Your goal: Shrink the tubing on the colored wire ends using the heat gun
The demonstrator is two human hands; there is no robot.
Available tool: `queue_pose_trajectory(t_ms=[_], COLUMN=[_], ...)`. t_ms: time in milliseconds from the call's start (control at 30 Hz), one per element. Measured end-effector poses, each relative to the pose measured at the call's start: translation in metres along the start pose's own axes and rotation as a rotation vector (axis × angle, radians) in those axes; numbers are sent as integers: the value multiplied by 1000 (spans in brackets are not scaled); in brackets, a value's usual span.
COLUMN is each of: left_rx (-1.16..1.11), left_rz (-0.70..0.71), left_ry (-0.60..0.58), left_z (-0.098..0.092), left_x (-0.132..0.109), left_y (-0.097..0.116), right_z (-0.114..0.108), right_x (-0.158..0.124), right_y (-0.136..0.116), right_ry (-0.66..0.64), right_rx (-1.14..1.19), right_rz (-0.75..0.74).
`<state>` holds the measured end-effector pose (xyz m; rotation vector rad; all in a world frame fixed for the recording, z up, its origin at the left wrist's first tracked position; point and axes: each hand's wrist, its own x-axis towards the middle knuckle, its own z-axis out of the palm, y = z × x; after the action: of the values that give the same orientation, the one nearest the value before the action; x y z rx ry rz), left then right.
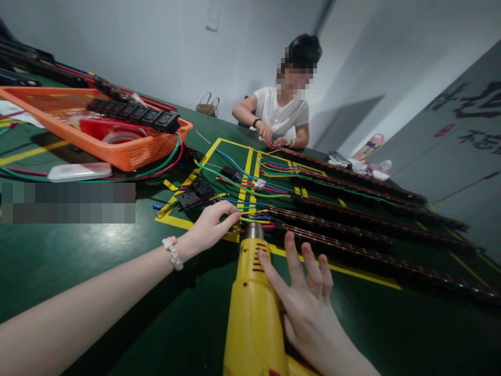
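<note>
My left hand [211, 224], with a beaded band at the wrist, reaches to a bundle of coloured wires [256, 215], and its fingertips are pinched together on a wire end. A yellow heat gun [252, 308] lies on the green table [78, 261], its metal nozzle pointing at those wires. To the gun's right is my right hand [309, 308], fingers stretched and spread, its index finger against the gun's body. Several long dark strips [352, 230] run off to the right from the wires.
Black sockets [195, 196] lie on yellow floor-tape markings to the left of the wires. An orange basket [129, 156] with a black power strip [133, 112] across it sits at the back left. Another person [282, 109] in a white shirt works at the table's far side.
</note>
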<state>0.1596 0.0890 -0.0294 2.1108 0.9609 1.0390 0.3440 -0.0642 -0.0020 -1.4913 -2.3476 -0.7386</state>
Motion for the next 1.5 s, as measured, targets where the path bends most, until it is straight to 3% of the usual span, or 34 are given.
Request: queue_pose_trajectory(t_ms=[167,533,900,1233,1500], left_rx=[-46,-14,-19,-14,-14], left_rz=[52,3,-51,-48,-64], left_ry=[19,0,-3,-12,-24], left_z=[0,0,0,0,1], left_x=[0,1,2,2,2], left_y=[1,0,-2,-4,-3], right_z=[2,3,2,-1,-3], right_x=[10,17,14,-3,-4], right_y=[-8,-2,5,26,28], right_ry=[16,-41,-98,-55,-14], right_rx=[31,146,116,151,188], right_rz=[-65,-169,-174,-118,-148])
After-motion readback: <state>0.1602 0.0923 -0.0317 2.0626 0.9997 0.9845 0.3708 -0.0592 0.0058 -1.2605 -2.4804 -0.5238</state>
